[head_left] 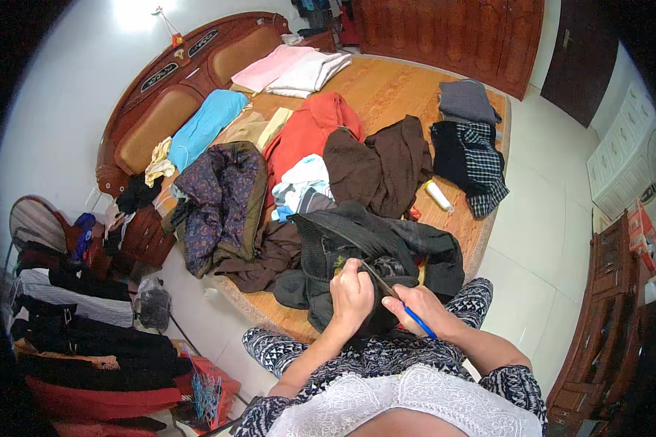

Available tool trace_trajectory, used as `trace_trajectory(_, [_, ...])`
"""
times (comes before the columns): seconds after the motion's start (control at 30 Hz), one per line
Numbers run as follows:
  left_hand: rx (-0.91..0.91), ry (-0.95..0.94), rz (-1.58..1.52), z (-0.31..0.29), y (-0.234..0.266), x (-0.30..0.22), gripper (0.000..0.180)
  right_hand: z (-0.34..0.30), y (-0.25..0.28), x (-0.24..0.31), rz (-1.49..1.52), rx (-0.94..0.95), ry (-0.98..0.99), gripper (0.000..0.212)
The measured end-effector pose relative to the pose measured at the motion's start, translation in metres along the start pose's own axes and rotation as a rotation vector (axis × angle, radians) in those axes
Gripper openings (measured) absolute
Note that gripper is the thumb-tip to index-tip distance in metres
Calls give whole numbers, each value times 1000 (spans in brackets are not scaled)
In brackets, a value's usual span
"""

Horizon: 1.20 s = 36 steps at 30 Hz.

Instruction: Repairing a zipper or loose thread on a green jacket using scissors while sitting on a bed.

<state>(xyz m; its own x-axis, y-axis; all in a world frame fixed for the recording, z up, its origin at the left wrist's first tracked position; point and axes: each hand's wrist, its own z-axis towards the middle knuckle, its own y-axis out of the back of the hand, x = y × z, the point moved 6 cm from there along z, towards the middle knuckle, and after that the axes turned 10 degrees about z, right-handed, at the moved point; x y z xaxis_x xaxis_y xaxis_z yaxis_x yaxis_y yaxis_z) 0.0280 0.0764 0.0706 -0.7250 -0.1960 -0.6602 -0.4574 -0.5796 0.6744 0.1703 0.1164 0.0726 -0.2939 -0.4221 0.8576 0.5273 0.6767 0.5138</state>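
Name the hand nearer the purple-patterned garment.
Left. The left hand, on the black garment, is to the lower right of the purple-patterned garment; the right hand, holding the blue-handled tool, is farther right.

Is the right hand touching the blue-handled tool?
Touching: the head view shows the right hand closed around the blue-handled tool, its blue end sticking out below the hand.

From the head, one wide fisheye view looks steeply down on a near, black knitted garment (321, 242) and forward across an orange-tan, mat-covered wooden bed (388, 81).
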Motion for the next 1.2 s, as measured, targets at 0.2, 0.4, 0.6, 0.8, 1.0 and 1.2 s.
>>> trace_trajectory(0.2, [-40,-98,-99,-7,-1,-4,23,-5,5,-12,-61,77,31,41])
trace_trajectory(0.4, [111,24,-625,-1,-10,17,24,-2,12,-6,205,203,8,41])
trace_trajectory(0.6, [342,-47,-412,-3,-7,12,34,-14,-16,-21,955,313,-295,45])
trace_trajectory(0.8, [252,-157,-140,-9,-2,-2,27,-8,-16,-26,812,288,-241,45])
trace_trajectory(1.0, [244,-166,-114,-7,1,-6,23,-2,-5,-18,355,103,8,43])
trace_trajectory(1.2, [361,-308,-144,-11,0,5,21,-12,9,-15,159,285,-79,39])
